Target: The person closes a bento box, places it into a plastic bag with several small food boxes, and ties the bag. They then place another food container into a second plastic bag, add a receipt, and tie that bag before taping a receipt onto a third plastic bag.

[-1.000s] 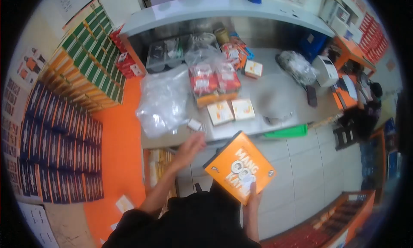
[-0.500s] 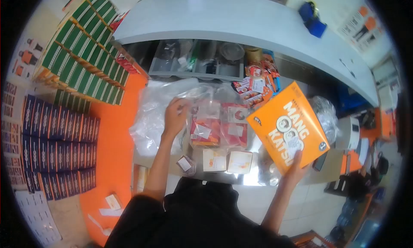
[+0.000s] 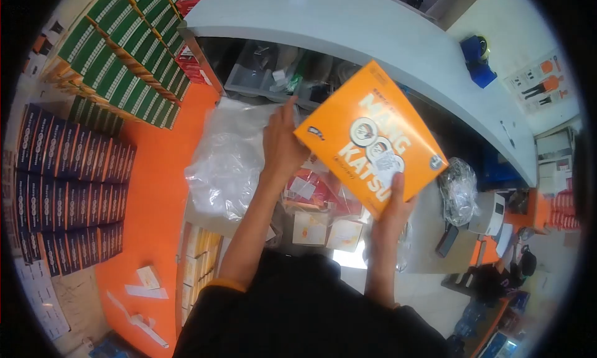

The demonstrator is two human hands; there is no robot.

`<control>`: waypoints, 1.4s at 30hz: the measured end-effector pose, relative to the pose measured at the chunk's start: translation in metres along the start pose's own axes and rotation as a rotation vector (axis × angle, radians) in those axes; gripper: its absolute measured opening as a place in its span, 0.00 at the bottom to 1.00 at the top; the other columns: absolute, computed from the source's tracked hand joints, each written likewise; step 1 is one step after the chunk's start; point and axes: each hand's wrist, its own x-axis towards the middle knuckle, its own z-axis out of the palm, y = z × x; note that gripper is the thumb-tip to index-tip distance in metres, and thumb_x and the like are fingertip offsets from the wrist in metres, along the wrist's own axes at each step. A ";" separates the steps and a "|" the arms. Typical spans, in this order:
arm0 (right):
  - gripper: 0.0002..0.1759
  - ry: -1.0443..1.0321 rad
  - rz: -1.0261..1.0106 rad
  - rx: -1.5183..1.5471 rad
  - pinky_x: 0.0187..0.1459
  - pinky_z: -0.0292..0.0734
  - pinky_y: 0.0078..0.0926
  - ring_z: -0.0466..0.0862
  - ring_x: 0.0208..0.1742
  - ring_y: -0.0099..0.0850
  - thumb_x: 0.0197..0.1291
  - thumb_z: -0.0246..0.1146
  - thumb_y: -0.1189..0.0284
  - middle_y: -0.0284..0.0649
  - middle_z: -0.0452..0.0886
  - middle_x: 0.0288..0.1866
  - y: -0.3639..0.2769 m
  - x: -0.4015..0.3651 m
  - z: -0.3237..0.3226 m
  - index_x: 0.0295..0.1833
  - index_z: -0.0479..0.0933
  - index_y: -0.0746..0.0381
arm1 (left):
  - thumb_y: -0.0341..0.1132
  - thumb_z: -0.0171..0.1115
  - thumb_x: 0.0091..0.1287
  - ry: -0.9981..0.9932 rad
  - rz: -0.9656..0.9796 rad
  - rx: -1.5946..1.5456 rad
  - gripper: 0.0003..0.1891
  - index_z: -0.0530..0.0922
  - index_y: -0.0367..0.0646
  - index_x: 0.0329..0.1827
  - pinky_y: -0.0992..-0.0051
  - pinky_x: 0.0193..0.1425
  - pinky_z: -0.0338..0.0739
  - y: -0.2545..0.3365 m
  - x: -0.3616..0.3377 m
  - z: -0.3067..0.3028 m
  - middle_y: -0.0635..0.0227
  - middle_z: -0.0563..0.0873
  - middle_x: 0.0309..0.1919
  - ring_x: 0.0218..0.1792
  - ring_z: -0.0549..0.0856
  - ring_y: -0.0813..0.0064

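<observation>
My right hand (image 3: 392,212) grips an orange box (image 3: 354,119) printed "MANG KATSU" by its lower edge, thumb on the printed face. The box is tilted and held up over the counter. My left hand (image 3: 283,143) is at the box's left corner, fingers stretched upward, part of it overlapped by the box. Below the box lie red packs in clear plastic (image 3: 311,190), partly hidden. Two small white-and-yellow boxes (image 3: 310,229) sit at the counter's near edge. Clear plastic bags (image 3: 227,159) spread out left of my left hand.
Green boxes (image 3: 118,53) and dark blue boxes (image 3: 71,190) are stacked at the left. A grey divided tray (image 3: 249,81) sits under the white upper counter (image 3: 348,22). At the right are bundled plastic (image 3: 459,190), a phone (image 3: 446,241), a white device (image 3: 488,214) and a blue tape dispenser (image 3: 477,59).
The orange box has moved left and up, now covering much of the red packs and part of the tray. My left hand has risen to the box's left corner. The view has shifted.
</observation>
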 end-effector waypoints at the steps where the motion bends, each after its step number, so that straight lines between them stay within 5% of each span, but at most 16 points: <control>1: 0.29 0.020 -0.092 -0.025 0.56 0.73 0.27 0.76 0.55 0.28 0.61 0.67 0.71 0.40 0.75 0.55 0.001 0.003 -0.010 0.65 0.63 0.64 | 0.25 0.65 0.51 -0.167 -0.093 -0.038 0.18 0.77 0.35 0.48 0.65 0.49 0.73 -0.003 0.004 0.004 0.58 0.83 0.36 0.38 0.82 0.58; 4: 0.30 0.158 -0.289 -0.249 0.56 0.73 0.26 0.76 0.55 0.28 0.61 0.67 0.71 0.41 0.75 0.56 -0.019 0.004 -0.030 0.66 0.63 0.64 | 0.25 0.61 0.55 -0.410 -0.081 -0.328 0.08 0.81 0.36 0.37 0.68 0.43 0.73 -0.003 0.002 -0.015 0.60 0.83 0.30 0.35 0.82 0.64; 5: 0.31 0.192 -0.317 -0.242 0.55 0.74 0.26 0.78 0.54 0.28 0.62 0.67 0.71 0.42 0.75 0.56 -0.026 0.003 -0.033 0.66 0.62 0.64 | 0.23 0.59 0.59 -0.327 0.010 -0.533 0.03 0.81 0.36 0.31 0.74 0.39 0.72 -0.005 -0.006 -0.023 0.61 0.82 0.32 0.33 0.81 0.70; 8: 0.31 0.249 -0.286 -0.159 0.54 0.77 0.27 0.79 0.54 0.29 0.62 0.67 0.71 0.43 0.75 0.57 -0.040 -0.003 -0.032 0.66 0.62 0.64 | 0.21 0.59 0.58 -0.411 -0.020 -0.749 0.04 0.81 0.36 0.32 0.76 0.43 0.71 -0.028 -0.025 -0.067 0.61 0.82 0.32 0.37 0.80 0.73; 12: 0.29 0.192 -0.274 -0.012 0.54 0.78 0.27 0.80 0.53 0.29 0.63 0.66 0.69 0.42 0.76 0.58 -0.036 -0.001 -0.013 0.66 0.62 0.63 | 0.23 0.62 0.55 -0.363 -0.074 -0.416 0.05 0.82 0.38 0.34 0.75 0.50 0.71 -0.015 -0.026 -0.077 0.60 0.82 0.34 0.43 0.81 0.67; 14: 0.27 0.180 -0.265 0.017 0.52 0.79 0.26 0.80 0.53 0.28 0.64 0.65 0.70 0.41 0.76 0.56 -0.035 0.001 0.004 0.65 0.63 0.63 | 0.24 0.65 0.51 0.131 0.173 -0.342 0.11 0.82 0.39 0.39 0.70 0.52 0.73 0.028 -0.006 -0.056 0.57 0.83 0.35 0.46 0.82 0.61; 15: 0.26 0.163 -0.235 0.060 0.52 0.79 0.26 0.80 0.53 0.27 0.64 0.64 0.70 0.40 0.77 0.56 -0.035 0.001 0.010 0.64 0.64 0.63 | 0.24 0.65 0.51 0.131 0.168 -0.348 0.11 0.82 0.39 0.39 0.70 0.52 0.73 0.018 -0.001 -0.043 0.57 0.83 0.35 0.46 0.82 0.61; 17: 0.24 0.141 -0.174 0.096 0.51 0.78 0.25 0.80 0.52 0.26 0.65 0.63 0.71 0.39 0.77 0.54 -0.038 0.000 0.015 0.64 0.65 0.62 | 0.26 0.65 0.50 -0.211 0.452 -0.052 0.18 0.81 0.44 0.47 0.59 0.50 0.74 -0.007 0.003 -0.010 0.60 0.84 0.36 0.47 0.82 0.56; 19: 0.25 0.155 -0.205 0.070 0.52 0.78 0.26 0.79 0.53 0.26 0.65 0.64 0.71 0.39 0.77 0.55 -0.040 -0.006 0.014 0.64 0.65 0.62 | 0.28 0.65 0.50 -1.023 0.190 0.226 0.15 0.83 0.45 0.44 0.58 0.57 0.71 -0.009 0.012 -0.026 0.58 0.84 0.41 0.53 0.80 0.59; 21: 0.26 0.169 -0.237 0.055 0.53 0.77 0.26 0.79 0.53 0.27 0.64 0.65 0.71 0.39 0.76 0.55 -0.042 -0.005 0.013 0.64 0.64 0.63 | 0.29 0.63 0.53 -1.135 0.272 0.303 0.09 0.83 0.45 0.37 0.57 0.62 0.66 -0.027 -0.006 -0.043 0.58 0.83 0.43 0.56 0.78 0.60; 25: 0.30 0.161 -0.234 -0.136 0.55 0.75 0.27 0.77 0.55 0.28 0.61 0.68 0.70 0.41 0.74 0.56 -0.033 -0.026 -0.001 0.64 0.63 0.64 | 0.27 0.61 0.52 -0.807 0.553 0.166 0.04 0.81 0.45 0.30 0.59 0.57 0.67 -0.031 -0.048 -0.131 0.63 0.78 0.33 0.43 0.78 0.60; 29: 0.33 -0.043 -0.087 -0.428 0.57 0.74 0.27 0.76 0.56 0.28 0.57 0.70 0.71 0.42 0.74 0.56 -0.018 -0.039 -0.011 0.64 0.62 0.65 | 0.26 0.60 0.49 -0.635 0.500 0.098 0.02 0.77 0.43 0.25 0.62 0.53 0.68 -0.031 -0.062 -0.154 0.65 0.76 0.32 0.40 0.76 0.62; 35: 0.40 -0.390 -0.021 -0.560 0.57 0.75 0.29 0.78 0.56 0.31 0.53 0.72 0.77 0.46 0.77 0.54 -0.001 -0.044 -0.033 0.68 0.57 0.67 | 0.21 0.68 0.50 -0.390 0.009 -0.336 0.20 0.61 0.43 0.16 0.70 0.40 0.72 -0.048 -0.086 -0.109 0.65 0.72 0.21 0.32 0.76 0.65; 38: 0.42 -0.417 0.036 -0.620 0.56 0.76 0.30 0.80 0.55 0.33 0.52 0.72 0.78 0.48 0.78 0.54 0.003 -0.045 -0.059 0.68 0.55 0.69 | 0.19 0.69 0.53 -0.258 -0.236 -0.719 0.24 0.58 0.43 0.15 0.73 0.44 0.75 -0.053 -0.098 -0.078 0.68 0.68 0.17 0.29 0.77 0.71; 40: 0.43 -0.395 0.083 -0.659 0.55 0.77 0.31 0.81 0.54 0.34 0.52 0.73 0.78 0.49 0.78 0.54 0.003 -0.045 -0.064 0.69 0.55 0.70 | 0.16 0.66 0.55 -0.150 -0.394 -1.008 0.25 0.56 0.43 0.15 0.70 0.57 0.75 -0.047 -0.097 -0.064 0.70 0.66 0.18 0.38 0.84 0.72; 42: 0.43 -0.380 0.118 -0.607 0.53 0.78 0.29 0.82 0.51 0.34 0.52 0.73 0.76 0.49 0.78 0.53 0.001 -0.043 -0.063 0.69 0.55 0.72 | 0.15 0.64 0.55 -0.107 -0.327 -1.017 0.25 0.55 0.43 0.15 0.68 0.62 0.72 -0.030 -0.091 -0.053 0.71 0.65 0.17 0.44 0.85 0.68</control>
